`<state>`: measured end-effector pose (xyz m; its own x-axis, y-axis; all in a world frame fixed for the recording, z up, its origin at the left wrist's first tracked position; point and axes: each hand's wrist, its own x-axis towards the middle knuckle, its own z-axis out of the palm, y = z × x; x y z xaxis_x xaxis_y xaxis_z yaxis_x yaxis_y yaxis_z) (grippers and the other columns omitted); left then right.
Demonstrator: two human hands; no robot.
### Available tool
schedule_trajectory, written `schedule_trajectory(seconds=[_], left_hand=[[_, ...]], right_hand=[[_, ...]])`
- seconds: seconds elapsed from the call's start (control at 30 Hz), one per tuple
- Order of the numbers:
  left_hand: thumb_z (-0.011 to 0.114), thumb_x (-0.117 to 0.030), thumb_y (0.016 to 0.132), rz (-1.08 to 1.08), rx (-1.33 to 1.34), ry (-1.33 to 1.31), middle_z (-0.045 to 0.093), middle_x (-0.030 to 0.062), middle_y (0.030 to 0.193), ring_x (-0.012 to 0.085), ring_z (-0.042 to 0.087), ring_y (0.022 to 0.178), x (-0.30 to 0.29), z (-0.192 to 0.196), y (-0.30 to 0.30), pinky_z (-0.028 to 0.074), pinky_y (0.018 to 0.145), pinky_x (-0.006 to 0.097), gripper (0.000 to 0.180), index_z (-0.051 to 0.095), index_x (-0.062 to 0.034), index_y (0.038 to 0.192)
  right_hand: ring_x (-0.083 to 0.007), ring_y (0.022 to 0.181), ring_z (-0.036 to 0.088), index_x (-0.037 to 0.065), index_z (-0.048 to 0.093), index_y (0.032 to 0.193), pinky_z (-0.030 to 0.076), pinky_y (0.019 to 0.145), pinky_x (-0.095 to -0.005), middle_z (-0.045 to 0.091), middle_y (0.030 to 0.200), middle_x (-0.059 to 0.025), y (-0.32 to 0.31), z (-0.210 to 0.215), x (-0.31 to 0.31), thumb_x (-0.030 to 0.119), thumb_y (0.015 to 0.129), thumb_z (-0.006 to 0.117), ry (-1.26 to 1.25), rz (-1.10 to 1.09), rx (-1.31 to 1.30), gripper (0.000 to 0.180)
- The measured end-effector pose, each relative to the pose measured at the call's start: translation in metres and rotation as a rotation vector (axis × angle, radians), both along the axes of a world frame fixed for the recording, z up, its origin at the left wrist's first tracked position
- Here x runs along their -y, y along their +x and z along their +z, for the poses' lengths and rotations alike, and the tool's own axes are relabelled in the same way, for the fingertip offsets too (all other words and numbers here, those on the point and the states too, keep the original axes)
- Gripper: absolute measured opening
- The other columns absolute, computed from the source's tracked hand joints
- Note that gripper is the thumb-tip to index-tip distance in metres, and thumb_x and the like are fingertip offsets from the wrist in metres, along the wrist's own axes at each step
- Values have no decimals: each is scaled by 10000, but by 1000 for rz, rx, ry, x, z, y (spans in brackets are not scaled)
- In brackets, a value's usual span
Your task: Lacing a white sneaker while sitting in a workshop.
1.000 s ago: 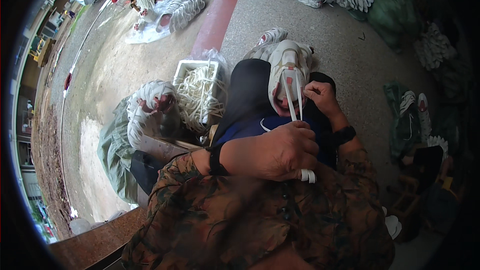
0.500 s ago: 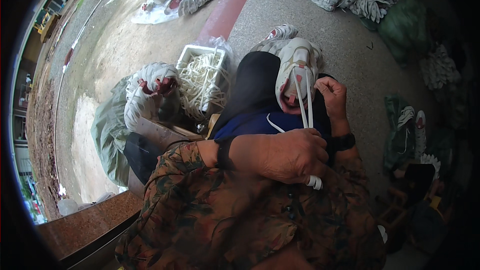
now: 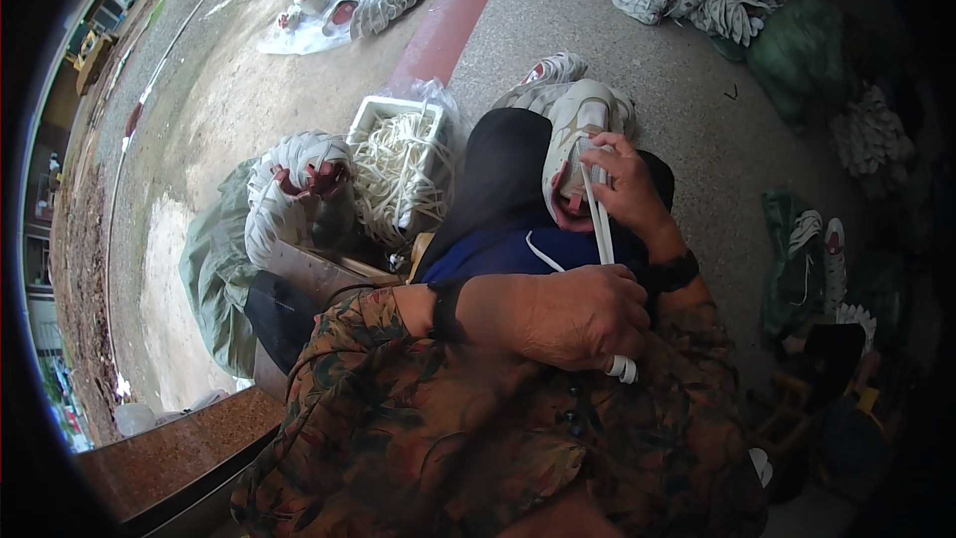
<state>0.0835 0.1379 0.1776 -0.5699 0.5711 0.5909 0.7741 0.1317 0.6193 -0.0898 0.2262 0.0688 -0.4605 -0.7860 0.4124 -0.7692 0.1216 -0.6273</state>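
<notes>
A white-and-grey sneaker with a pink lining rests across my dark-trousered lap, its toe pointing away. White shoelace strands run from its throat toward my body. My left hand is a closed fist gripping these strands, and a white loop of lace pokes out beneath it. On the sneaker's right side, my right hand has its fingers bent over the throat, fingertips on the lace close to the tongue. Part of the upper is covered by that hand. Another loose lace end curves over the blue cloth on my lap.
At left, a white foam box holds a tangle of laces beside a bundle of white shoe parts. Further bundles lie at the far right near a green sack. A stone ledge borders the lower left.
My right hand has moved left and slightly up, from beside the sneaker onto its throat and lace. My left fist has stayed nearly in place, still gripping the strands.
</notes>
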Motion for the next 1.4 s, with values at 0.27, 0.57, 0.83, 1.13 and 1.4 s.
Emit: schedule_trajectory(seconds=[0.27, 0.57, 0.83, 1.13, 1.4], left_hand=[[552, -323, 903, 156, -42, 85, 620, 151, 931, 354, 566, 951, 88, 26, -8, 406, 831, 465, 337, 620, -56, 708], [389, -388, 993, 472, 582, 1611, 364, 19, 544, 169, 400, 549, 266, -168, 59, 391, 693, 341, 459, 393, -123, 619], [661, -251, 755, 1347, 717, -694, 640, 196, 854, 385, 618, 796, 207, -202, -1, 498, 728, 449, 258, 637, -15, 857], [659, -291, 735, 1082, 370, -381, 607, 193, 918, 345, 599, 894, 74, -144, -123, 489, 780, 434, 332, 567, -8, 883], [671, -269, 700, 1153, 374, -369, 614, 202, 805, 374, 622, 762, 78, -160, -132, 503, 695, 457, 300, 569, -4, 795]], right_hand=[[-153, 730, 550, 38, 567, 792, 449, 668, -295, 564, 765, -44, -57, -4, -15, 131, 899, 522, -635, -81, 936, 149], [-227, 834, 589, 64, 605, 837, 470, 726, -362, 611, 808, -66, -100, -90, -195, 291, 927, 554, -944, -160, 1339, 250], [-239, 620, 586, -18, 548, 790, 475, 602, -393, 550, 631, -105, -82, -50, -145, 133, 793, 635, 762, -495, 294, 175], [-401, 890, 582, 20, 546, 950, 491, 777, -465, 565, 975, -233, -37, -26, 23, 53, 745, 610, 370, -224, -74, 217], [-412, 831, 598, 20, 555, 910, 501, 731, -456, 559, 911, -225, -57, -11, 39, 71, 770, 603, 516, -168, -146, 157]])
